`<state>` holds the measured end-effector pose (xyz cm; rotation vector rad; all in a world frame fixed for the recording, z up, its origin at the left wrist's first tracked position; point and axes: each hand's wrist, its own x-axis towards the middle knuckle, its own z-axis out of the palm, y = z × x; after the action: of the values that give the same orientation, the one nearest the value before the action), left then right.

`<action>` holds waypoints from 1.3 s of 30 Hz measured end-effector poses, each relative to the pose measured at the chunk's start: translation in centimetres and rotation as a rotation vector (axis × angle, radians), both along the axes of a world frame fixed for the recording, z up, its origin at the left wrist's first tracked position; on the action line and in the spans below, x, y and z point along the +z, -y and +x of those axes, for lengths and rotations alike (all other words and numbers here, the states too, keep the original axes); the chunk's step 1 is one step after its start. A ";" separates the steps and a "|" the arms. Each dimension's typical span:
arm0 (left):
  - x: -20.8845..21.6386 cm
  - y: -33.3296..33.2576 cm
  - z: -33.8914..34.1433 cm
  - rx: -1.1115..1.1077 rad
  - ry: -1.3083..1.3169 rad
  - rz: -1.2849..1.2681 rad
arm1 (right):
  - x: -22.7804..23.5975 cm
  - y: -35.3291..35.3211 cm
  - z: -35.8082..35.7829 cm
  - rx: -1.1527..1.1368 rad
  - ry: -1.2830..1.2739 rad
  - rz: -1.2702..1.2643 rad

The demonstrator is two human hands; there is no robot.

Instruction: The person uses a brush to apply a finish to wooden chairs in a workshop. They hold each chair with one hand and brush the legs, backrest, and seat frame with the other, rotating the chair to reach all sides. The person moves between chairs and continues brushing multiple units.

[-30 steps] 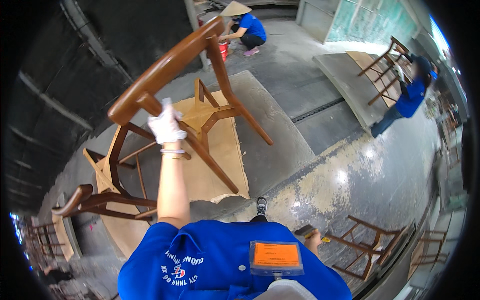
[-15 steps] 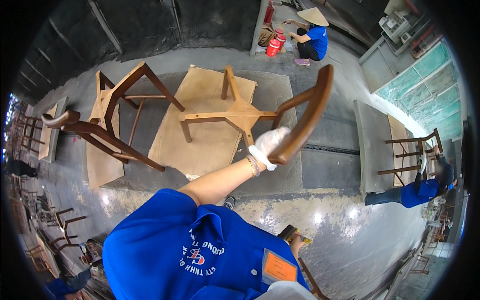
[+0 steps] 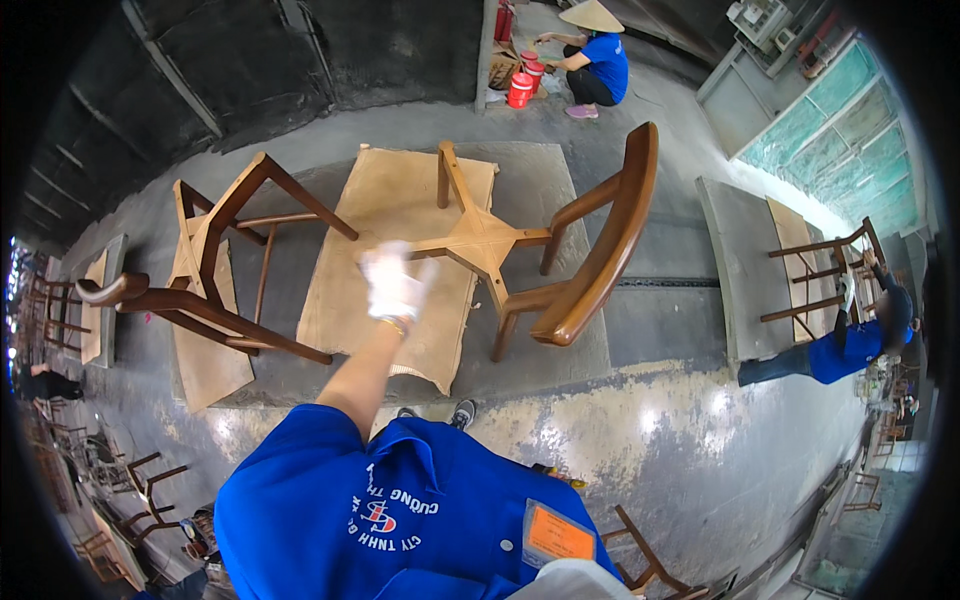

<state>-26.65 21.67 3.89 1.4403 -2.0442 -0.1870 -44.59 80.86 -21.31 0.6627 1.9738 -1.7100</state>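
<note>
My left hand (image 3: 393,283), in a white glove and smeared by motion, is at the left end of a wooden chair frame (image 3: 482,240). It covers that end's leg; whether its fingers grip the wood cannot be told. The chair frame has a pale cross-shaped middle, darker brown legs and a broad curved rail (image 3: 607,250) on the right. It stands over a cardboard sheet (image 3: 345,300) on a low grey platform. My right hand is hidden beyond my blue shirt, where part of a black and yellow tool (image 3: 562,478) shows.
A second brown chair frame (image 3: 225,235) stands to the left on cardboard. At the back, a person in a conical hat (image 3: 600,60) squats by red buckets (image 3: 520,90). Another person (image 3: 850,350) handles a chair frame (image 3: 825,265) at right. More chair frames (image 3: 150,495) are at lower left.
My left hand has left the curved rail and moved left to the frame's other end. The black and yellow tool and my right hand have dropped mostly behind my shirt.
</note>
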 end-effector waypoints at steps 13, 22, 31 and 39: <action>-6.3 11.5 8.9 -0.040 -0.117 0.809 | 2.9 -2.9 -2.6 0.180 -0.227 0.643; -2.6 -6.3 11.0 -0.100 0.044 0.614 | 9.4 10.9 0.1 0.176 -0.222 -0.033; 7.8 -7.5 11.7 -0.052 0.206 0.570 | 21.4 21.0 -2.5 -0.087 -0.235 -0.219; 7.5 -1.3 8.3 -0.162 -0.484 0.667 | 31.7 40.0 -6.0 0.115 -0.351 -1.175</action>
<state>-18.34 22.97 11.36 1.3951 -1.7495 -1.2528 -50.63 40.86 10.41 -0.1846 0.8019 -2.5497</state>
